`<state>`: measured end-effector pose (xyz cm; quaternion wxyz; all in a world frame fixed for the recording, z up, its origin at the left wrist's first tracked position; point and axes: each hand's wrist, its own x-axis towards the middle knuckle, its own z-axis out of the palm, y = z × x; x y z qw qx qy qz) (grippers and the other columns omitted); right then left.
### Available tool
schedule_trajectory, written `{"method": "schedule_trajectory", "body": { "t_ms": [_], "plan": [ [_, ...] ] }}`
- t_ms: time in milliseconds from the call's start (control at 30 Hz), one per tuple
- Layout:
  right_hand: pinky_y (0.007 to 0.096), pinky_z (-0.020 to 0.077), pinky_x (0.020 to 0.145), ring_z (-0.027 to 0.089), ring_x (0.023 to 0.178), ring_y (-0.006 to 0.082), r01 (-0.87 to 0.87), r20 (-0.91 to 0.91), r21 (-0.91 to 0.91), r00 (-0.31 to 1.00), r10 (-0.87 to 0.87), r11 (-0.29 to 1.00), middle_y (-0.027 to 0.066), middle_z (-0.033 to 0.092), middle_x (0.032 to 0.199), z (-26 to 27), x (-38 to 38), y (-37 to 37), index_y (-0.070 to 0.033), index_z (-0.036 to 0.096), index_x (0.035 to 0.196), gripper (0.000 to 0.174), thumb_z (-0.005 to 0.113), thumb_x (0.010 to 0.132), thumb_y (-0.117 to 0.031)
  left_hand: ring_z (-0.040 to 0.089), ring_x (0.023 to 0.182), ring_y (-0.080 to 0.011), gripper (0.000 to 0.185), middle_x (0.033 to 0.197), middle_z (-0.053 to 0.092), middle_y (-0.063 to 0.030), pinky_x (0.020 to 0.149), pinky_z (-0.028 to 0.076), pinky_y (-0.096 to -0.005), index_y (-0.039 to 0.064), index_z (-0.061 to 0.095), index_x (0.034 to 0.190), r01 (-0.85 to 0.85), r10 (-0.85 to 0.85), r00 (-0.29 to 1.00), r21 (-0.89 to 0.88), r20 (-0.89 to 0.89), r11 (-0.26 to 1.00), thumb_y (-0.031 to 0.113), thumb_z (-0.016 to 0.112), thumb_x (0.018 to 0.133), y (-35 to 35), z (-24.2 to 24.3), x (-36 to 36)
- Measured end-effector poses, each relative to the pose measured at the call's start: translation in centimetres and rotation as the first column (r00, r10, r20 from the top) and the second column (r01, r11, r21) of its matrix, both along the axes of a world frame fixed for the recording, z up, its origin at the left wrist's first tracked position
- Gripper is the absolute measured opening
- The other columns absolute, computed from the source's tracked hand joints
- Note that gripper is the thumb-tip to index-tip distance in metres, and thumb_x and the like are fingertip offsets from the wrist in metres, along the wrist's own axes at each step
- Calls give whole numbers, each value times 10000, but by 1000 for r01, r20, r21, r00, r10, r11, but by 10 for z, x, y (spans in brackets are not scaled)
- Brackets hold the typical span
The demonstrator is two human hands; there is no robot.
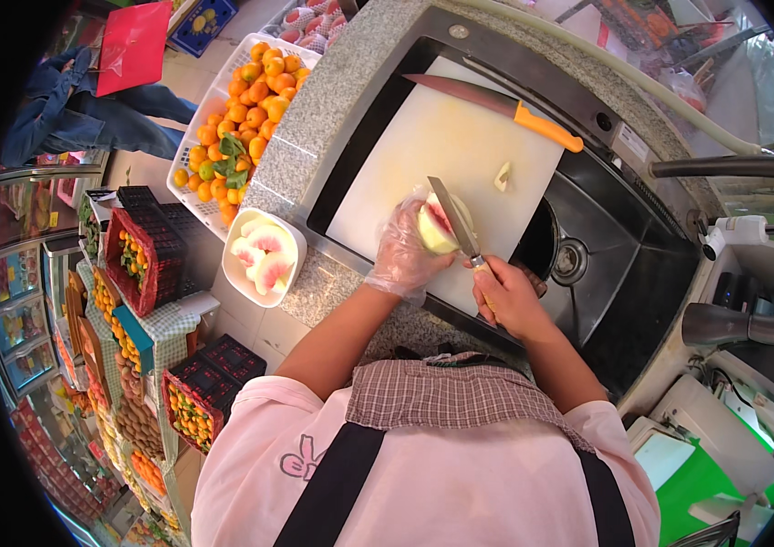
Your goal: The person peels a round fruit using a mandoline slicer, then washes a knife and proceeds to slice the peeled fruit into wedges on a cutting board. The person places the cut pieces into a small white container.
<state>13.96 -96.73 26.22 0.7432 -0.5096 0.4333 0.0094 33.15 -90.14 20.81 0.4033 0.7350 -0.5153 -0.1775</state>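
My left hand, in a clear plastic glove, holds a peeled peach with red flesh showing where it is cut. A small knife with a wooden handle is in my right hand, its blade against the peach. Both hands are over the near part of a white cutting board. A large knife with an orange handle lies across the board's far edge. One small pale scrap rests on the board's right part. Left of the board, a white plastic tub holds peach slices.
A black sink with a drain and a dark faucet is on the right. A white basket of small orange citrus fruit stands beside the granite counter. Crates of fruit fill the left. A person in denim is at the upper left.
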Motion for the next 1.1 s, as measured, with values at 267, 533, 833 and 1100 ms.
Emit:
{"method": "schedule_trajectory", "body": {
  "t_ms": [267, 533, 833, 1100],
  "plan": [
    [483, 497, 722, 624, 866, 405, -265, -214, -676, 964, 161, 687, 193, 656, 929, 2, -8, 20, -67, 552, 1182, 354, 606, 893, -264, 526, 1175, -397, 925, 1299, 505, -251, 982, 439, -445, -7, 388, 1369, 98, -98, 995, -90, 2, 991, 249, 875, 624, 34, 38, 33],
    [478, 512, 686, 635, 819, 392, -329, -276, -729, 944, 182, 601, 171, 658, 945, 7, -5, 19, -74, 550, 1177, 358, 629, 878, -255, 597, 1003, -365, 377, 1046, 643, -170, 866, 475, -431, 41, 628, 1117, 543, -585, 798, 244, 147, 803, 153, 728, 771, -27, 95, 49],
    [473, 515, 689, 637, 830, 381, -339, -288, -730, 940, 183, 593, 163, 658, 941, 10, -6, 20, -70, 548, 1184, 369, 636, 873, -249, 647, 836, -253, 249, 894, 657, -126, 783, 505, -374, 52, 671, 1052, 564, -534, 822, 402, -197, 721, 121, 693, 813, -55, 80, 51],
    [450, 497, 771, 625, 906, 407, -288, -230, -715, 957, 175, 637, 220, 652, 970, 5, -6, 18, -40, 568, 1178, 352, 628, 878, -214, 636, 839, -135, 307, 938, 681, -69, 772, 506, -268, -18, 634, 1111, -126, 103, 738, 14, -666, 992, 212, 606, 909, 28, 123, 101]
  ]
}}
